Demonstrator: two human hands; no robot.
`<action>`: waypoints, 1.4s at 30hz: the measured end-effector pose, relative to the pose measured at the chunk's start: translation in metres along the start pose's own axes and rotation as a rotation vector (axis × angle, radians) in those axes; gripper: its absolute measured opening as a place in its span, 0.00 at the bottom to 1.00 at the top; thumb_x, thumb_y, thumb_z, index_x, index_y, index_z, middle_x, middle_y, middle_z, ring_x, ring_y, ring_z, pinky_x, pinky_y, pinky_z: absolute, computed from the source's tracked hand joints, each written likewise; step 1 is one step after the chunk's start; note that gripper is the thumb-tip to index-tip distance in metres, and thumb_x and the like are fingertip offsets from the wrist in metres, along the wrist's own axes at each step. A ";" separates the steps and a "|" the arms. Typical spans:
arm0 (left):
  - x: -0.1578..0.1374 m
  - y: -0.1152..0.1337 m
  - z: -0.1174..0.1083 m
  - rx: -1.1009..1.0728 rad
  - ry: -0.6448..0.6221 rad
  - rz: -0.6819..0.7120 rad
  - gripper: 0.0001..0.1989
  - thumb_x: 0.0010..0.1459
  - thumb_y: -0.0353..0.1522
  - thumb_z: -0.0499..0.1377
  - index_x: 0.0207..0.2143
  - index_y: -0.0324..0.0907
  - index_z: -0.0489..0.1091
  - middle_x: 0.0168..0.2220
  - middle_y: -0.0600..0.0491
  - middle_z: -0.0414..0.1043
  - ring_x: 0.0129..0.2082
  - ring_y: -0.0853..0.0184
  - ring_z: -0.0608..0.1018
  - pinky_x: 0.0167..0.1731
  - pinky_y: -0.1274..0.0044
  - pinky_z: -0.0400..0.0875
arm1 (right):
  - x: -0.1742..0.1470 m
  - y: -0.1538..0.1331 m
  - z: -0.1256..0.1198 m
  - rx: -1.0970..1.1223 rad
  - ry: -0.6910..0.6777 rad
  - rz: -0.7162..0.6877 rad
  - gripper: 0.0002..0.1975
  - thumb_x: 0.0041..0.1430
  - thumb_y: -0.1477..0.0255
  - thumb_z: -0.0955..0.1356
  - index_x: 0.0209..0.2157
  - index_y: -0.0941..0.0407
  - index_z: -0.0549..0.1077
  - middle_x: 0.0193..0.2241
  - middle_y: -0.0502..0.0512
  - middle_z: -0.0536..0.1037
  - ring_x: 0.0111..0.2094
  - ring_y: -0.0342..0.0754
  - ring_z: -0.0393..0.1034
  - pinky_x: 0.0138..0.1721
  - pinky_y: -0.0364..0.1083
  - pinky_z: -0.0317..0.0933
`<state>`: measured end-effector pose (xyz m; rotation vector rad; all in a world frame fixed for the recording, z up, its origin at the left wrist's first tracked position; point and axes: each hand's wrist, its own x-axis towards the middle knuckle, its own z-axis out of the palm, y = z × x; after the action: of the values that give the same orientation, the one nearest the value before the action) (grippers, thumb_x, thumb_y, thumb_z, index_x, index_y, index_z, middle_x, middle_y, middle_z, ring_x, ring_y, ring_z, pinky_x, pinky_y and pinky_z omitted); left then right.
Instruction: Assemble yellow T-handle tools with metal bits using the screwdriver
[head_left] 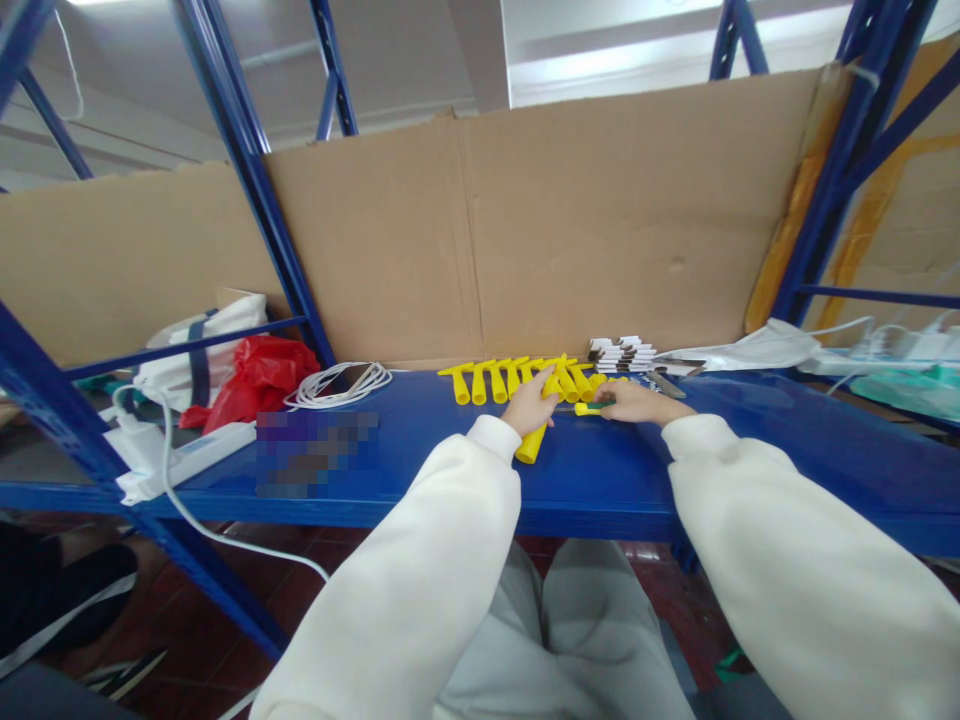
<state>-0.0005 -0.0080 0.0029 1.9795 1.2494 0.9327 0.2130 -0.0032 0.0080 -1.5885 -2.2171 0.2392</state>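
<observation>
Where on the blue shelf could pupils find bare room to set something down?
Two patches of the blue shelf look bare: right of the right hand, in front of the white sheet; and left of the yellow pieces, up to the coiled cable. Crowded: around the left hand, among the yellow pieces, and behind the right, by the white stack.

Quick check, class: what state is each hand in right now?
Left hand: closed, holding a yellow T-shaped piece.
Right hand: closed, holding a yellow-and-green-handled tool, apparently a screwdriver.
</observation>
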 end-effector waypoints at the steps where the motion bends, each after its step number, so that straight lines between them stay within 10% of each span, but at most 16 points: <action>1: -0.001 0.001 0.000 0.001 -0.008 0.006 0.34 0.63 0.29 0.55 0.71 0.44 0.57 0.52 0.42 0.77 0.26 0.66 0.82 0.38 0.70 0.81 | 0.001 0.000 0.001 0.032 0.025 -0.012 0.09 0.47 0.79 0.68 0.32 0.56 0.77 0.34 0.55 0.83 0.36 0.51 0.76 0.42 0.46 0.69; 13: -0.001 0.002 0.002 -0.051 -0.109 0.076 0.31 0.64 0.32 0.58 0.70 0.44 0.60 0.38 0.48 0.80 0.20 0.71 0.76 0.32 0.72 0.80 | 0.005 -0.014 0.009 0.293 0.330 -0.218 0.10 0.58 0.65 0.67 0.36 0.57 0.75 0.36 0.60 0.81 0.38 0.51 0.75 0.44 0.50 0.68; 25: -0.001 0.001 0.003 -0.072 -0.141 0.065 0.33 0.64 0.35 0.61 0.70 0.46 0.59 0.50 0.41 0.78 0.22 0.71 0.78 0.32 0.72 0.80 | 0.007 -0.009 0.010 0.307 0.327 -0.200 0.10 0.58 0.64 0.66 0.31 0.56 0.73 0.27 0.54 0.78 0.32 0.48 0.72 0.37 0.46 0.67; 36: -0.003 0.003 0.002 -0.086 -0.075 0.047 0.32 0.65 0.30 0.55 0.71 0.49 0.57 0.64 0.37 0.65 0.23 0.72 0.77 0.26 0.73 0.80 | -0.003 0.055 -0.028 -0.239 0.278 0.429 0.09 0.55 0.78 0.66 0.30 0.58 0.80 0.34 0.65 0.83 0.41 0.57 0.79 0.43 0.47 0.68; 42: -0.004 0.007 0.003 -0.195 -0.015 0.037 0.34 0.64 0.30 0.58 0.71 0.52 0.56 0.67 0.39 0.60 0.28 0.71 0.80 0.30 0.73 0.82 | -0.006 0.074 -0.024 -0.275 0.236 0.528 0.07 0.51 0.77 0.69 0.27 0.57 0.81 0.29 0.63 0.82 0.37 0.57 0.80 0.38 0.47 0.69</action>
<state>0.0039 -0.0145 0.0062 1.8578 1.0738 1.0159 0.2894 0.0137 0.0017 -2.2071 -1.6752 -0.1130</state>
